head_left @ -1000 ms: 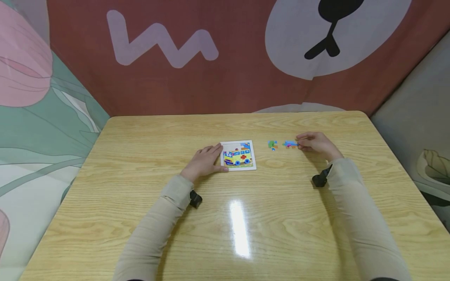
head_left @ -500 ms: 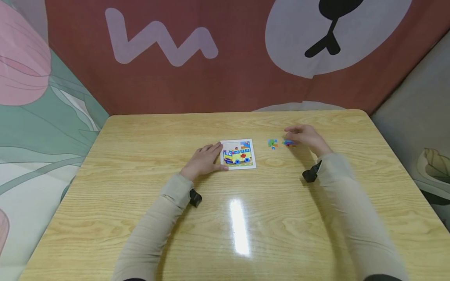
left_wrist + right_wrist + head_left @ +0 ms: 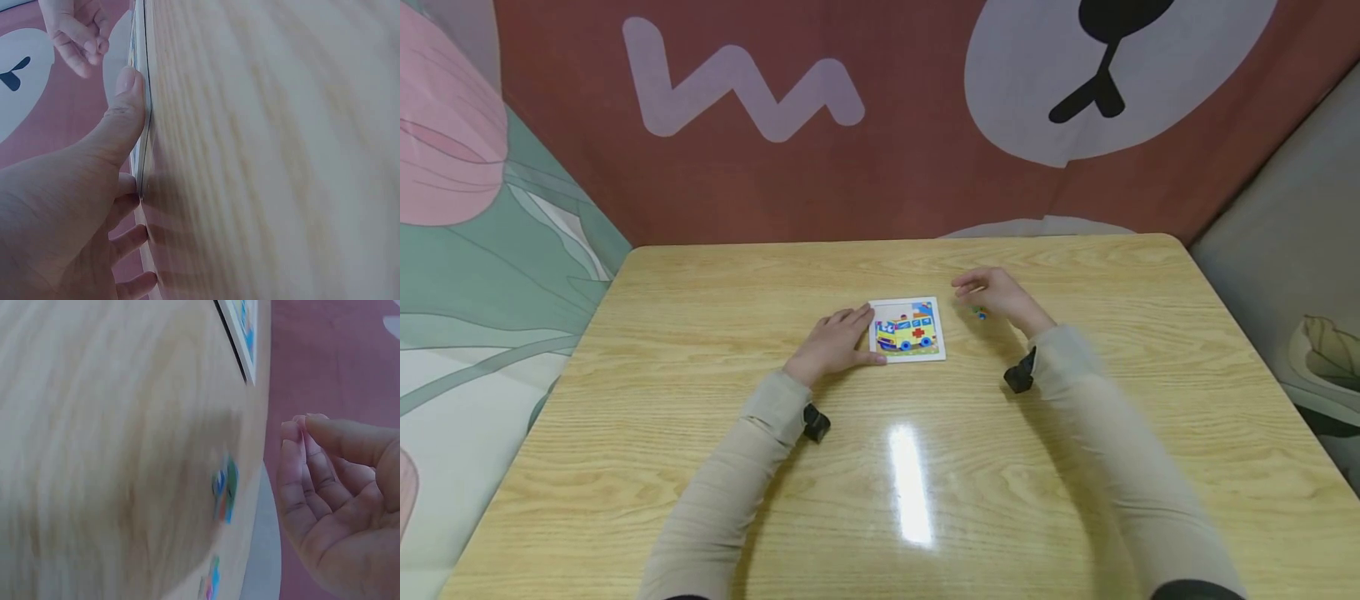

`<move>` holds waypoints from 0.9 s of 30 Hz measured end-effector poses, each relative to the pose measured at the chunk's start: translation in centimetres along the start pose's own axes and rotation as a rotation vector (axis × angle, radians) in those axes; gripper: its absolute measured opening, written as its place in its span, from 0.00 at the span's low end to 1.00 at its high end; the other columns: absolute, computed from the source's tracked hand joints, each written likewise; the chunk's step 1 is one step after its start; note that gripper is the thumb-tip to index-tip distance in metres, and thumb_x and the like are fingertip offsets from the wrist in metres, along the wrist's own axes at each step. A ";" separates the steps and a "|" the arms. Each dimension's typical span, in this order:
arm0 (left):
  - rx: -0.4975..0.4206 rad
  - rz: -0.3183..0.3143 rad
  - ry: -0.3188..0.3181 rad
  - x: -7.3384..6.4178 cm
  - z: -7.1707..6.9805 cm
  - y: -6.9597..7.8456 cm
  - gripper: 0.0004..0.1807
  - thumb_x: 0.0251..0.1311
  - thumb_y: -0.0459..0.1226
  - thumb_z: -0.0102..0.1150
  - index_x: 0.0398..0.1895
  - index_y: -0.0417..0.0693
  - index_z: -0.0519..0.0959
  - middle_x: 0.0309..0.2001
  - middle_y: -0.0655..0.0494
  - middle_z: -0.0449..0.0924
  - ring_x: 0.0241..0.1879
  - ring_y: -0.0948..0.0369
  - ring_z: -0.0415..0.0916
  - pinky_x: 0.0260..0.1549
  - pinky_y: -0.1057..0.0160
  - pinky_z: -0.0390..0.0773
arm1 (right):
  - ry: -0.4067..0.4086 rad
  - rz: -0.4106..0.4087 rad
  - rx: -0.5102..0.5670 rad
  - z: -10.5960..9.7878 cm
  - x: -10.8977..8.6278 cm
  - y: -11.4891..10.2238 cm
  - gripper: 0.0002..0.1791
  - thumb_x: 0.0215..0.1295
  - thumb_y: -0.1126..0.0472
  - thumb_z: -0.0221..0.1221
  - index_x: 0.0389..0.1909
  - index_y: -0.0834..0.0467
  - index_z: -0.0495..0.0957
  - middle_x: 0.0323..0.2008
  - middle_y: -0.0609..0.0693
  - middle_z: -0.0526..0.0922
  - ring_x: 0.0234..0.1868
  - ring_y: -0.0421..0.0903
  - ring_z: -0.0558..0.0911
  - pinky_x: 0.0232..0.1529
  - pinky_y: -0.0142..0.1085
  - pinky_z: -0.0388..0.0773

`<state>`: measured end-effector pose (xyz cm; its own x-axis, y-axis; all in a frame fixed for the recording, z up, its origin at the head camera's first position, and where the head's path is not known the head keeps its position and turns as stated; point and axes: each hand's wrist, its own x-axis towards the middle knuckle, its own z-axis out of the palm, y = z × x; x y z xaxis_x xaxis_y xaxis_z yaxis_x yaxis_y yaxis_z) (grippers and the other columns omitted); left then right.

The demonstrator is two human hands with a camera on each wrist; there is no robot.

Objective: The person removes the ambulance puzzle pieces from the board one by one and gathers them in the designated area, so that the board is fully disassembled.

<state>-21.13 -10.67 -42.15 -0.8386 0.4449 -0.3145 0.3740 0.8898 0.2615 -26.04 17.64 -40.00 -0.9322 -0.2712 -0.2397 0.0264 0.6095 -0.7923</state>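
The left hand (image 3: 833, 340) is resting with its fingers laid out at the edge of the white-edged puzzle (image 3: 907, 331), the fingertips reaching its ten o'clock edge and the thumb lying at its eight o'clock corner. The right hand (image 3: 997, 296) is hovering at two o'clock from the puzzle, its fingers bending and the thumb tip meeting the fingertips; whether anything is being pinched there, I cannot tell.

The puzzle is lying flat on the table (image 3: 760, 287), at three o'clock from the left hand, showing a yellow van with a red cross. Loose pieces (image 3: 980, 313) are peeping out at seven o'clock from the right hand, and that hand is covering most of them from above.

Farther out, black wrist cameras (image 3: 1020, 373) are sitting by the cuffs of two beige sleeves (image 3: 718, 500), light is glaring on the table toward six o'clock, and a reddish backdrop (image 3: 775, 187) is hanging beyond the table's twelve o'clock edge.

The right wrist view is showing what the head view is hiding: a second cluster (image 3: 210, 579) of pieces lying near the first, both blurring. The left wrist view is showing the puzzle almost edge-on, with the thumb pressing along its side.
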 end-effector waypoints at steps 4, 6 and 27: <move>-0.004 -0.002 -0.002 0.0 0.0 0.1 0.51 0.58 0.65 0.50 0.77 0.49 0.44 0.78 0.55 0.39 0.76 0.49 0.42 0.74 0.45 0.47 | -0.018 -0.027 0.014 1.4 0.6 -0.1 0.18 0.66 0.71 0.53 0.56 0.68 0.74 0.50 0.67 0.80 0.49 0.55 0.79 0.38 0.29 0.76; -0.006 -0.005 -0.001 0.0 0.0 0.1 0.51 0.58 0.65 0.50 0.77 0.50 0.44 0.78 0.55 0.39 0.76 0.49 0.42 0.74 0.46 0.47 | -0.030 -0.047 0.007 2.0 0.8 -0.3 0.17 0.66 0.72 0.53 0.55 0.69 0.75 0.49 0.67 0.80 0.49 0.56 0.80 0.39 0.29 0.77; -0.023 -0.014 0.004 0.1 0.1 0.1 0.51 0.58 0.65 0.51 0.77 0.50 0.44 0.78 0.55 0.40 0.76 0.49 0.43 0.74 0.45 0.47 | -0.078 -0.098 -0.116 4.8 1.2 -2.2 0.15 0.64 0.75 0.53 0.51 0.68 0.78 0.47 0.64 0.82 0.50 0.56 0.80 0.54 0.44 0.78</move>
<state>-21.16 -10.55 -42.25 -0.8450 0.4324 -0.3147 0.3533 0.8931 0.2785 -25.46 12.44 -41.21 -0.8972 -0.3878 -0.2113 -0.1090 0.6582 -0.7449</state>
